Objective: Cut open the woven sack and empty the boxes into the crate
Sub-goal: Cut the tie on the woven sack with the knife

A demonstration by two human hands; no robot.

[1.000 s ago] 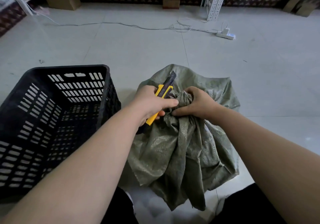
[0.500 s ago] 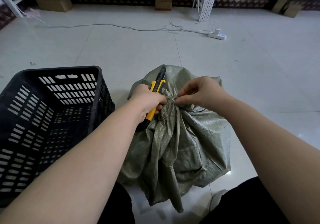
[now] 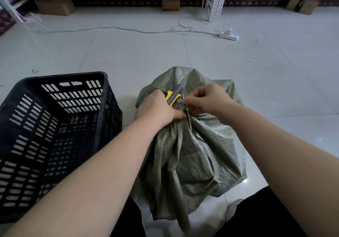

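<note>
Head camera looks down on the left hand, its fingers curled round a yellow utility knife whose blade points up and away from the person, thumb resting on the bunched cloth. Just to its right, the right hand pinches the tied neck of the green woven sack, which sits closed on the tiled floor directly under both hands and between the forearms. Left of the left hand stands the black slotted crate, upright and just beside the sack.
</note>
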